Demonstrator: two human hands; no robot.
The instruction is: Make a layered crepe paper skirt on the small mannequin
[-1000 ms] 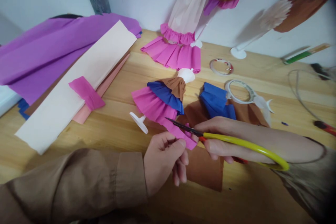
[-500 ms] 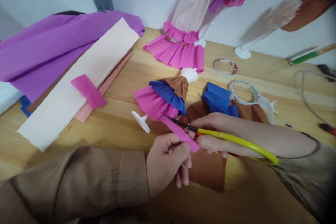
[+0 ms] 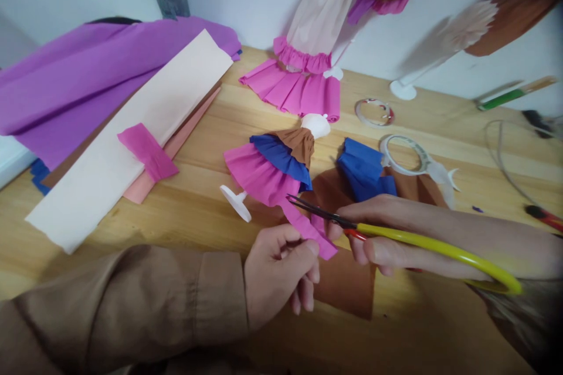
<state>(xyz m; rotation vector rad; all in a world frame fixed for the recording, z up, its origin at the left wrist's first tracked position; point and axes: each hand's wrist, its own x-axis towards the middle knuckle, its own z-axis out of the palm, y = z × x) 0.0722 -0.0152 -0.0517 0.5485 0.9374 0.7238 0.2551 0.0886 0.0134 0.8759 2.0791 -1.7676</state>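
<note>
My left hand [image 3: 281,272] pinches a narrow pink crepe paper strip [image 3: 307,227] between thumb and forefinger. In my right hand [image 3: 378,231] is a pair of scissors [image 3: 413,240] with yellow handles, the dark blades pointing left over the strip. Just beyond the blade tips, a small white dress form [image 3: 315,125] lies on its side, with its round base at the left. Its tiered skirt has a brown ruffle [image 3: 295,143], a blue ruffle [image 3: 281,158] and a pink ruffle [image 3: 253,173]. The strip's far end lies at the skirt's lower edge; whether they are joined, I cannot tell.
Cream paper [image 3: 132,140] and purple crepe paper [image 3: 88,82] lie at the left. Tape rolls [image 3: 382,155] and blue crepe paper [image 3: 360,167] sit at the right. Brown crepe paper [image 3: 347,290] lies beneath my hands. Dressed forms [image 3: 316,17] stand at the back wall.
My right hand has moved right with the scissors, drawing the blades back a little from the skirt. My left hand stays nearly still, pinching the strip.
</note>
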